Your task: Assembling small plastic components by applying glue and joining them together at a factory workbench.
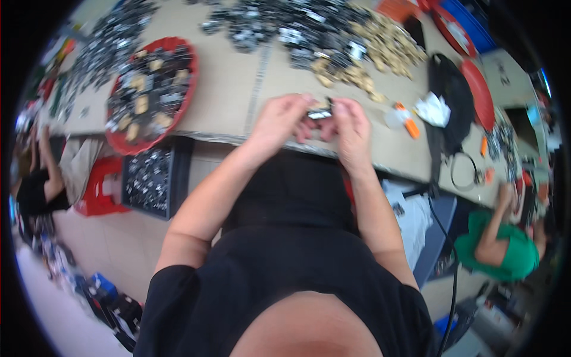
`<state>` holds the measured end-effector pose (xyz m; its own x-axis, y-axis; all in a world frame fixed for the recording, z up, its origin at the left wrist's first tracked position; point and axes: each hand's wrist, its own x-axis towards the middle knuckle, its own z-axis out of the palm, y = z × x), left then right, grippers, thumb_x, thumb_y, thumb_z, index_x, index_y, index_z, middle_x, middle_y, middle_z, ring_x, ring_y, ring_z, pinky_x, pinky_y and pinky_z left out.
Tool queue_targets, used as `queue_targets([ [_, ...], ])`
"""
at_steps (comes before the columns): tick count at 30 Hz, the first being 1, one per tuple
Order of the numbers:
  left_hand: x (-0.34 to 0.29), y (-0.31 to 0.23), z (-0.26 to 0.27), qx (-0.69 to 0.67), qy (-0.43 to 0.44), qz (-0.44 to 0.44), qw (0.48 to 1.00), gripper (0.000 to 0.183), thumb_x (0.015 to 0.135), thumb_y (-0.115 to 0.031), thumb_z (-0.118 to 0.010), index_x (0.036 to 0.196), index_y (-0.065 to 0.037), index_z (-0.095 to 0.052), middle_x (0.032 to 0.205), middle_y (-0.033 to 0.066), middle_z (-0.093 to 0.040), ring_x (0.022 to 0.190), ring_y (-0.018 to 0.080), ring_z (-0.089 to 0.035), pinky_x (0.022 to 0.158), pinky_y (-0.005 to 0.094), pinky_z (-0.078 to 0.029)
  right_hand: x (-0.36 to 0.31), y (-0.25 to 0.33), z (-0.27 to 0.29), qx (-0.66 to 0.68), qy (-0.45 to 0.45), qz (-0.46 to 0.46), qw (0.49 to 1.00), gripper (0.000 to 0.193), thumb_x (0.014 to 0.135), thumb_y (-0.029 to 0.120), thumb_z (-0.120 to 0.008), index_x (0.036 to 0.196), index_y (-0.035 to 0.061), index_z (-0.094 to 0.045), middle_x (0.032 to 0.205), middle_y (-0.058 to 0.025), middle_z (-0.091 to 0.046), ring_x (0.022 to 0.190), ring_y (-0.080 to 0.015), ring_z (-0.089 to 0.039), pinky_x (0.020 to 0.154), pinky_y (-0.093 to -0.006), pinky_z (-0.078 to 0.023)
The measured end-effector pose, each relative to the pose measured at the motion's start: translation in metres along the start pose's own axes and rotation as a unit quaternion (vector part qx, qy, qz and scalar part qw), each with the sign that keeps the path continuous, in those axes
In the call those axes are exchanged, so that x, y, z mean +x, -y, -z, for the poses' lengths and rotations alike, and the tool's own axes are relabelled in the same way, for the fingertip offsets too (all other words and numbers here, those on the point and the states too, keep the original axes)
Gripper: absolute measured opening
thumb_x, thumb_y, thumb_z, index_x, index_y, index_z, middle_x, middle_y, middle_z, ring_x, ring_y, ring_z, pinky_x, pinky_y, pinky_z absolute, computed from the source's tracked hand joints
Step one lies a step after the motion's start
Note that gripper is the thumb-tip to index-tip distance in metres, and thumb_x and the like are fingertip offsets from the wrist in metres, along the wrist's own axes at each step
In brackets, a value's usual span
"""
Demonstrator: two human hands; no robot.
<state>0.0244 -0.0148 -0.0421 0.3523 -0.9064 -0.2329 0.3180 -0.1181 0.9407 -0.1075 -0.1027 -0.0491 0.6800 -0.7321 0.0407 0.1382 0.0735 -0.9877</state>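
Near the table's front edge, my left hand [275, 124] and my right hand [355, 132] come together around a small black and silver piece [319, 113]. The fingertips of both hands pinch it from its two ends. It looks shiny, but blur hides its exact kind. Just beyond my hands lies a heap of tan pieces [383, 44]. Next to that, a large pile of dark, shiny small parts [256, 27] spreads over the table [226, 92].
To the left, a red basket [191, 80] holds dark and tan pieces. A dark bin [172, 205] of small parts stands below the table. At right are an orange-capped bottle [395, 119], crumpled white tissue [433, 110] and a black bag [447, 89]. A person in green [505, 253] works far right.
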Motion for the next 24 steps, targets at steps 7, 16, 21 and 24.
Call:
queue_targets([
  [7,-0.022,-0.036,0.044,0.166,-0.225,-0.305,0.91,0.029,0.081,-0.011,-0.061,0.107,0.0,-0.054,0.093,0.0092,-0.061,0.078,0.0128,-0.059,0.067,0.0254,-0.048,-0.002,-0.001,-0.002,0.016,-0.015,-0.022,1.0,0.023,0.091,0.018,-0.047,0.105,0.0002,-0.049,0.073,-0.007,-0.056,0.058,-0.0082,-0.05,0.053,-0.0201,-0.041],
  [16,-0.052,-0.089,0.196,0.689,-0.453,-0.25,0.508,0.023,0.082,-0.021,-0.055,0.09,-0.002,-0.064,0.089,0.0168,-0.061,0.089,0.0314,-0.056,0.082,0.0387,-0.042,-0.002,-0.003,-0.001,0.033,0.022,-0.027,0.999,0.02,0.088,0.012,-0.052,0.105,0.0022,-0.049,0.076,-0.0051,-0.058,0.06,-0.0059,-0.051,0.055,-0.0192,-0.043],
  [21,-0.033,-0.099,0.159,0.648,-0.448,-0.341,0.513,0.022,0.081,-0.017,-0.057,0.096,-0.002,-0.061,0.093,0.014,-0.06,0.089,0.0295,-0.055,0.079,0.0381,-0.042,-0.002,0.0,0.002,0.043,0.01,-0.043,0.998,0.019,0.088,0.011,-0.052,0.104,0.0007,-0.049,0.075,-0.0052,-0.058,0.06,-0.0055,-0.051,0.056,-0.0191,-0.044],
  [24,-0.012,-0.086,0.092,0.57,-0.338,-0.357,0.659,0.017,0.077,-0.011,-0.061,0.092,-0.005,-0.062,0.091,0.0105,-0.061,0.086,0.0262,-0.056,0.075,0.0358,-0.042,-0.005,0.002,0.003,0.053,-0.005,-0.035,0.998,0.018,0.088,0.011,-0.051,0.102,0.0005,-0.049,0.075,-0.0054,-0.058,0.06,-0.0053,-0.051,0.056,-0.0188,-0.044],
])
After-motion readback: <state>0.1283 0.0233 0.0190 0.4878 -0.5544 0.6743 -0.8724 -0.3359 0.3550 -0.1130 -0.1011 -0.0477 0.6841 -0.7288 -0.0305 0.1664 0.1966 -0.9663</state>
